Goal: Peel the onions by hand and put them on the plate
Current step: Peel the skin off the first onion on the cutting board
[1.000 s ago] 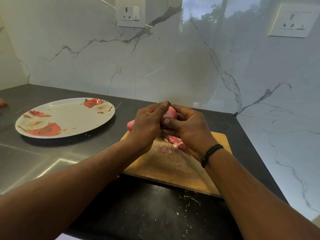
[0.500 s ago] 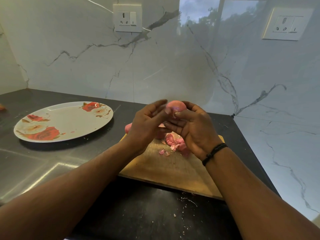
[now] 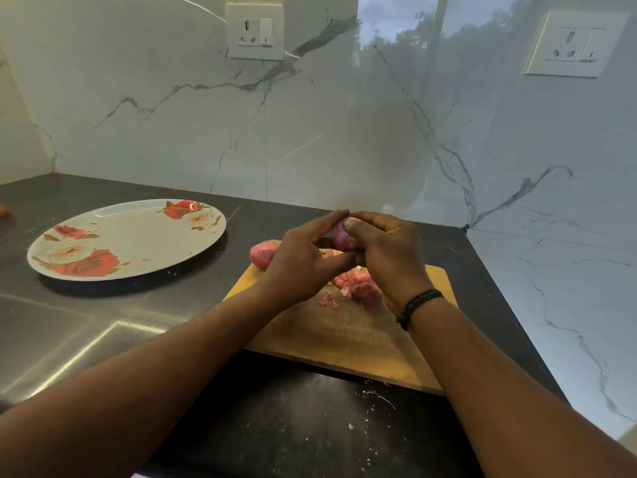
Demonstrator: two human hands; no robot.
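Dark stone worktop (image 3: 262,419) in a corner, backed by white marble-look wall panels (image 3: 172,115) with grey veining. Two switch sockets on the walls: one far centre (image 3: 255,31), one far right (image 3: 574,44). A steel sink surround (image 3: 62,339) is let into the worktop at near left.

On the worktop at left I see a white plate (image 3: 138,236) with red rose print; a few small pink specks lie on it, no onion. To its right, well apart, a wooden cutting board (image 3: 337,343). Loose pink peels (image 3: 358,288) sit in a heap on the board, just under my hands. A second onion (image 3: 260,253) lies at the board's far left corner, partly hidden behind my left wrist.

My left hand (image 3: 303,260) and right hand (image 3: 386,257) meet above the far part of the board. The right hand grips the onion being peeled (image 3: 341,234), thumb pressed on its top; the left hand's fingers curl against the same onion. Only a small patch of it shows between the fingers. A black band (image 3: 417,305) circles my right wrist.

Crumbs and skin flecks (image 3: 375,396) dot the near worktop.
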